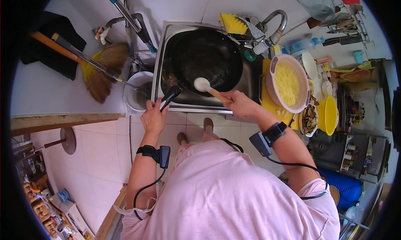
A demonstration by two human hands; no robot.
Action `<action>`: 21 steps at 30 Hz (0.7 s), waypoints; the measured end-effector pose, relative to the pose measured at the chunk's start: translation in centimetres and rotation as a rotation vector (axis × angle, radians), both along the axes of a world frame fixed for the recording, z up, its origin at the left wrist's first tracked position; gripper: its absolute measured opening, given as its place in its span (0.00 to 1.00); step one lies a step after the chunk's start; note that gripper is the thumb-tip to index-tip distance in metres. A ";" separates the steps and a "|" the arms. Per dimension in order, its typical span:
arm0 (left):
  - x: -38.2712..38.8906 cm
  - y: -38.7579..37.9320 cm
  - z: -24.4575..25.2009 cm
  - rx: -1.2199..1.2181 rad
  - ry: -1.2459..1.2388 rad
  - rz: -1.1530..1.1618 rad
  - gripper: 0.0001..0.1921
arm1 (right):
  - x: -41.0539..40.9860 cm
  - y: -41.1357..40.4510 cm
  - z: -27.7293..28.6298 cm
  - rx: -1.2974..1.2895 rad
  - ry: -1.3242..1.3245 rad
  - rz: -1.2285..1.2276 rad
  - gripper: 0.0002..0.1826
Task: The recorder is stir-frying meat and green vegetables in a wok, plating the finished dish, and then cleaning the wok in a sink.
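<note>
A large black wok rests in the stainless steel sink, its dark inside wet and shiny. My left hand grips the wok's black handle, which juts over the sink's front edge. In my right hand is a wooden-handled utensil with a round white head, which looks like a dish brush. Its head is at the wok's near side; whether it touches the metal I cannot tell. The tap ends in a green-tipped nozzle right of the wok.
A pink basin of yellow shreds stands on a yellow cutting board at right. Beyond it are a dish of dark cut food and a yellow bowl. Left of the sink stand a bucket and a broom.
</note>
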State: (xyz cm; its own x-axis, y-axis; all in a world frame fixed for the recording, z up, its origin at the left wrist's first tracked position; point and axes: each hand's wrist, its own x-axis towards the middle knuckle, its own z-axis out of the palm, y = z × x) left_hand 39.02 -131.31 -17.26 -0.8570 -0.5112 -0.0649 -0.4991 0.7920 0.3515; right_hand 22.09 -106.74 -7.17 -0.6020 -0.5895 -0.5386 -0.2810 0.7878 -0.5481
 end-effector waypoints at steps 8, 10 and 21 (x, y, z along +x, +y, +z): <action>0.1 0.0 -0.6 -0.020 0.053 -0.017 0.17 | -5.3 2.7 0.6 0.138 0.501 0.077 0.24; 0.1 0.0 -0.7 -0.027 0.045 -0.019 0.17 | -3.8 6.2 1.1 0.150 0.502 0.077 0.25; -0.1 -0.1 -0.8 -0.060 0.044 -0.043 0.18 | 8.3 9.2 0.3 -0.084 0.354 -0.088 0.29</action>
